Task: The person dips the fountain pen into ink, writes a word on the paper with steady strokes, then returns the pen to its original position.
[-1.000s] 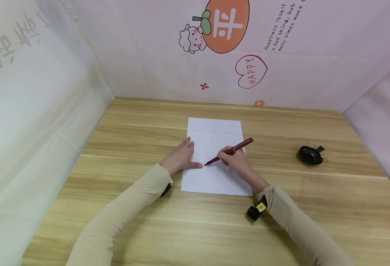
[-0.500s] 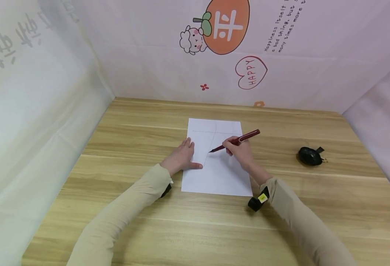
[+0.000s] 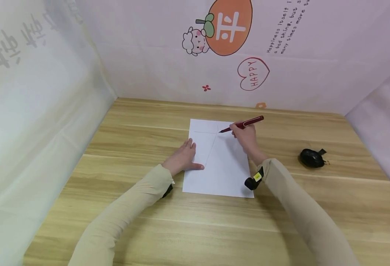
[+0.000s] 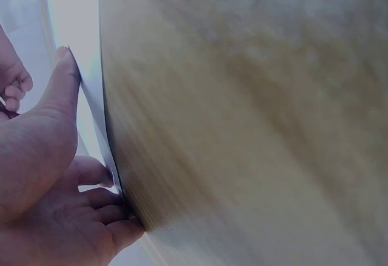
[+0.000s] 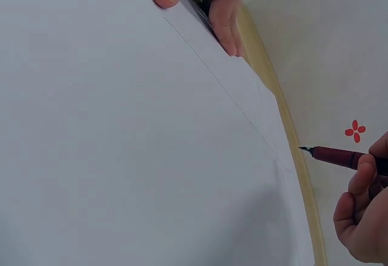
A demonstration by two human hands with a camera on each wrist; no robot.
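Observation:
A white sheet of paper [image 3: 219, 177] lies on the wooden table, bearing a thin level line near its top and a long slanting line crossing it. My left hand [image 3: 183, 157] rests along the sheet's left edge, fingers extended and thumb stretched inward close to the slanting line's lower end. Between thumb and fingers, my right hand [image 3: 247, 138] pinches a dark red fountain pen [image 3: 254, 120], tilted with its back end to the upper right. From the head, the pen's tip overlaps the crossing of the lines. In the right wrist view its bare nib [image 5: 306, 149] shows.
A small black rounded object [image 3: 312, 158] with a short tab sits to the right on the table [image 3: 141, 221]. White printed cloth [image 3: 148, 55] stands behind and at both sides. A black wrist camera [image 3: 252, 183] hangs over the sheet's lower right corner.
My right hand has carried the pen up and slightly right, from the slanting line's lower end to the crossing near the top. The left hand stays on the sheet.

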